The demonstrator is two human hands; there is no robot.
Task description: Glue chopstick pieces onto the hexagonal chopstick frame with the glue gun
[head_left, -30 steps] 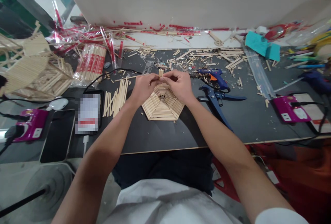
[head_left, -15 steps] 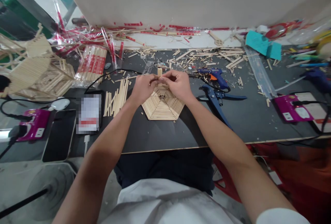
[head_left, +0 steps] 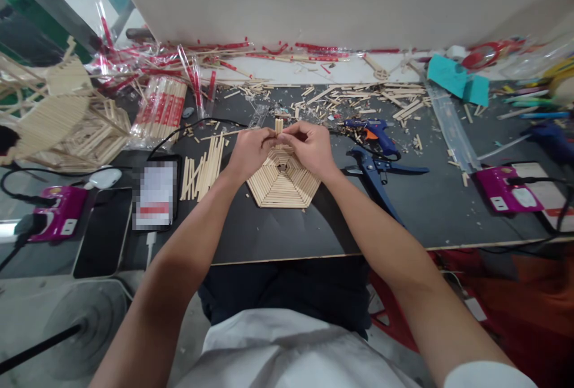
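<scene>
A flat many-sided panel of wooden sticks [head_left: 281,196], laid in rings round a small central hole, lies on the dark table before me. At its far edge, my left hand [head_left: 252,149] and my right hand [head_left: 310,144] meet, thumbs and fingers pinched together. Between them a few short wooden sticks [head_left: 279,125] rise side by side above the fingertips. Both hands grip these sticks; their lower ends are hidden by my fingers. Left of the panel lies a row of loose wooden sticks [head_left: 204,167].
A blue glue gun [head_left: 380,136] and a blue-handled cutter [head_left: 371,173] lie to the right. Stick offcuts [head_left: 359,96] litter the back. Leftward are two phones [head_left: 102,232], a purple power socket [head_left: 60,213], packaged sticks [head_left: 159,110] and a stick-built model [head_left: 58,119].
Hardly anything differs. Both hands keep their pinch on the short sticks at the panel's far edge, and the view has shifted very slightly.
</scene>
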